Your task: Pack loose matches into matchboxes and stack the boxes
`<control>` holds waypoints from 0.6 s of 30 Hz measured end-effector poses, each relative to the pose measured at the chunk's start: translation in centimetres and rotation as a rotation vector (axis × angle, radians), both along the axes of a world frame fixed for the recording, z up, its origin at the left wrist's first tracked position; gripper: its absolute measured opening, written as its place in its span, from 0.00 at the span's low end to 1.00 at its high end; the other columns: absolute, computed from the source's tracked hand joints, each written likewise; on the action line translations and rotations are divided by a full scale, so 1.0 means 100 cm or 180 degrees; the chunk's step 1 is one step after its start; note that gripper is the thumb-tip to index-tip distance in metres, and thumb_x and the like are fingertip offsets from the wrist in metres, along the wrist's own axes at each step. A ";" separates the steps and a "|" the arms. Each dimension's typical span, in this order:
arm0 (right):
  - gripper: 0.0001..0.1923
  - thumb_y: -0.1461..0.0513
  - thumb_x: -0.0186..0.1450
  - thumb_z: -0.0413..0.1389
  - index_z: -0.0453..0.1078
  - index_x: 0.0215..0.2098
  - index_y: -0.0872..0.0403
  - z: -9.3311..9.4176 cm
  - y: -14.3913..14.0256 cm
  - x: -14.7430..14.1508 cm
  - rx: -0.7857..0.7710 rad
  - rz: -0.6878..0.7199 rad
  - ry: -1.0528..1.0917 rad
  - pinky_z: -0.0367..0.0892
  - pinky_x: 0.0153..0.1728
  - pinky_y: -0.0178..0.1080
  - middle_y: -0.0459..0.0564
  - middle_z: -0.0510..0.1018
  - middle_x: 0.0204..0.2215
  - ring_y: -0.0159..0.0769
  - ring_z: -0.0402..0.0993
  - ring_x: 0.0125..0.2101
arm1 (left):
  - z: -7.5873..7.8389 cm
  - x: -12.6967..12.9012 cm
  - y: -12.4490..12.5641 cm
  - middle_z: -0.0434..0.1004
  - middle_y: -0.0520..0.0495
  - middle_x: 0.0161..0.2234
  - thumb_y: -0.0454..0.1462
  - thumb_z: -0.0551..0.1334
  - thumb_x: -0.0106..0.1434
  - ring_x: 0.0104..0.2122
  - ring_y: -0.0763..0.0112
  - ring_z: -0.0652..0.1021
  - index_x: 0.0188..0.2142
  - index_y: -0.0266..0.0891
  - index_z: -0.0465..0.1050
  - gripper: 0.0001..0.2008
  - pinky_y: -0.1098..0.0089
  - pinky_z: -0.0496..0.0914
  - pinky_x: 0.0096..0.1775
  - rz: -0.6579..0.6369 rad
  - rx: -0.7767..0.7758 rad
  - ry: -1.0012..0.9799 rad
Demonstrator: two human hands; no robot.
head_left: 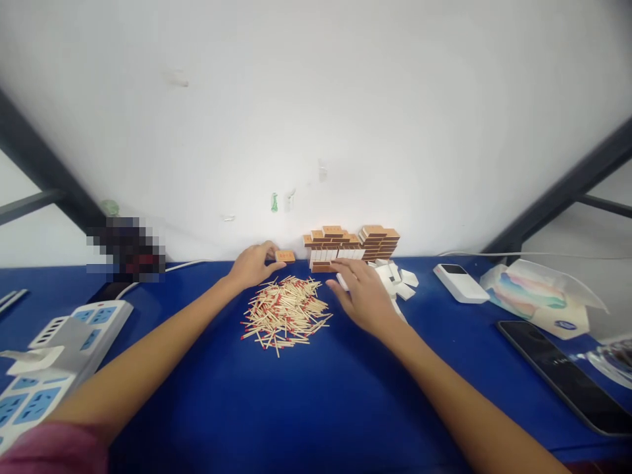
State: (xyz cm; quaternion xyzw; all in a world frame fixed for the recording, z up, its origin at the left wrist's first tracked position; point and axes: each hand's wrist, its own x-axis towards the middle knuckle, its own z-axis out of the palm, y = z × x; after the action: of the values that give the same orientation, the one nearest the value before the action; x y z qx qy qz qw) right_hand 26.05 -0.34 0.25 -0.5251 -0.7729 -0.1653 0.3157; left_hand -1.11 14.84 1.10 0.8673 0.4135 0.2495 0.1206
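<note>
My left hand (253,265) is closed at the left end of an orange-brown matchbox (285,257), thumb in front and fingers behind. A loose heap of red-tipped matches (286,311) lies on the blue table between my two hands. My right hand (364,294) is open, thumb and fingers apart, over the left side of a pile of white matchbox trays (405,280). A white piece shows in the gap between its thumb and index finger; the palm hides part of the pile. Behind it, stacked matchboxes (332,232) and white trays standing in a row partly show.
Another matchbox stack (380,242) stands against the white wall. To the right are a white device with a dark screen (461,283), a tissue pack (540,299) and a black phone (567,375). At left lies a power strip (106,329) with a plug in it.
</note>
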 end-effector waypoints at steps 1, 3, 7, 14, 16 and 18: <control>0.18 0.55 0.78 0.51 0.74 0.55 0.57 0.000 0.004 0.007 0.0007 -0.0072 -0.0022 0.68 0.57 0.54 0.64 0.79 0.54 0.53 0.74 0.55 | -0.003 0.009 0.006 0.86 0.45 0.39 0.45 0.71 0.63 0.39 0.61 0.83 0.44 0.41 0.76 0.14 0.64 0.72 0.40 -0.0060 -0.0017 0.0045; 0.17 0.55 0.78 0.50 0.76 0.50 0.57 0.000 0.010 0.021 0.0086 -0.0234 -0.0097 0.68 0.54 0.52 0.64 0.80 0.52 0.53 0.74 0.53 | -0.008 0.025 0.014 0.85 0.48 0.36 0.45 0.74 0.59 0.35 0.62 0.82 0.39 0.42 0.77 0.14 0.65 0.71 0.37 -0.0098 -0.0043 0.0121; 0.15 0.56 0.78 0.50 0.76 0.43 0.55 0.001 0.018 0.044 0.0118 -0.0466 -0.0213 0.65 0.47 0.48 0.59 0.82 0.44 0.50 0.75 0.47 | -0.013 0.045 0.019 0.84 0.50 0.34 0.44 0.75 0.60 0.35 0.62 0.82 0.44 0.43 0.76 0.16 0.65 0.69 0.36 0.0033 -0.0012 0.0140; 0.12 0.57 0.74 0.55 0.77 0.38 0.55 0.007 0.023 0.069 -0.0243 -0.0634 -0.0334 0.61 0.44 0.46 0.58 0.80 0.39 0.49 0.72 0.44 | -0.007 0.044 0.004 0.86 0.44 0.41 0.45 0.74 0.60 0.43 0.55 0.83 0.51 0.42 0.76 0.22 0.62 0.71 0.43 0.0164 0.0109 0.0078; 0.13 0.54 0.72 0.58 0.77 0.37 0.54 0.004 0.022 0.064 -0.0602 -0.0463 -0.0351 0.63 0.46 0.46 0.57 0.79 0.38 0.49 0.72 0.44 | 0.002 0.033 -0.007 0.86 0.42 0.43 0.45 0.72 0.62 0.40 0.57 0.83 0.53 0.41 0.75 0.23 0.62 0.71 0.42 0.0243 0.0151 -0.0013; 0.15 0.51 0.70 0.61 0.78 0.36 0.54 0.000 0.021 0.055 -0.0918 -0.0359 -0.0420 0.64 0.47 0.46 0.58 0.79 0.39 0.50 0.72 0.45 | 0.012 0.018 -0.020 0.86 0.43 0.41 0.46 0.69 0.64 0.33 0.62 0.82 0.52 0.39 0.76 0.20 0.63 0.71 0.39 0.0286 0.0156 -0.0112</control>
State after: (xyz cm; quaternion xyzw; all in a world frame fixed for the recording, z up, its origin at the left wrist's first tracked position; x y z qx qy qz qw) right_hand 31.59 1.76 0.27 -0.5955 -0.7769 -0.1042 0.1759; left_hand 0.71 12.83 2.28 0.8460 0.4436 0.2800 0.0952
